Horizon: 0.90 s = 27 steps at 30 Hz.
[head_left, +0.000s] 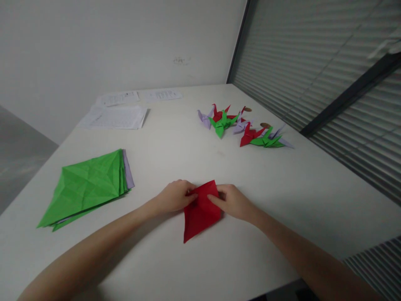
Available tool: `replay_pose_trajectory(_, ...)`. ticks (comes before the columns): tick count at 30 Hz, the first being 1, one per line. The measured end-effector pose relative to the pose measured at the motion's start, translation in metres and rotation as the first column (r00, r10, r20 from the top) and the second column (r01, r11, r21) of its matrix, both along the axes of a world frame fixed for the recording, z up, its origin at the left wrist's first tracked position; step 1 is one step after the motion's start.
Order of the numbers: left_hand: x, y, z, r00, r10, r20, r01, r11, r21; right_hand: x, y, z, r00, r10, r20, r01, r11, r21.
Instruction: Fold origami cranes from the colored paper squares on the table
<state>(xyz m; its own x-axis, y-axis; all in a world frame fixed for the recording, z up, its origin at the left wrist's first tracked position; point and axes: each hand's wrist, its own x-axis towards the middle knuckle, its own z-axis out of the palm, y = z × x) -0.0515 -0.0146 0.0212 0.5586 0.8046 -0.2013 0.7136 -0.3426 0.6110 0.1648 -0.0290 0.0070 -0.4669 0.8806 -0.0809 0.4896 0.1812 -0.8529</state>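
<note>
Near the blinds (282, 62), I see finished paper birds (222, 123); left hand (177, 195) and right hand (233, 201) pinch red paper (202, 214), seemingly part-folded; creased green sheets (90, 177) lie unshaped.

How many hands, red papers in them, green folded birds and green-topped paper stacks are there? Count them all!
Bare hands (left hand, right hand): 2
Red flat paper piece: 1
Bright green folded paper birds: 2
Green-topped stack of creased paper: 1
Total: 6

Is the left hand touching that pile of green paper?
Apart. The head view shows bare white tabletop between the left hand and the green paper pile; that hand holds the red paper instead.
</note>
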Motion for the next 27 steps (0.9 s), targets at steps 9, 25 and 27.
replay_pose_trajectory(9,-0.004,0.0,0.008,0.967,-0.096,0.236,0.13,0.983,-0.133,0.001,0.001,0.0,0.963,-0.116,-0.242,0.073,0.981,-0.178)
replay_pose_trajectory(25,-0.006,0.012,0.004,0.604,0.584,0.543,0.008,0.677,-0.736,0.004,0.013,-0.007,0.901,-0.257,-0.351,0.337,0.923,0.188)
replay_pose_trajectory(27,-0.005,0.014,0.0,0.6,0.577,0.554,0.002,0.692,-0.722,0.006,0.016,-0.008,0.913,-0.25,-0.321,0.327,0.92,0.214)
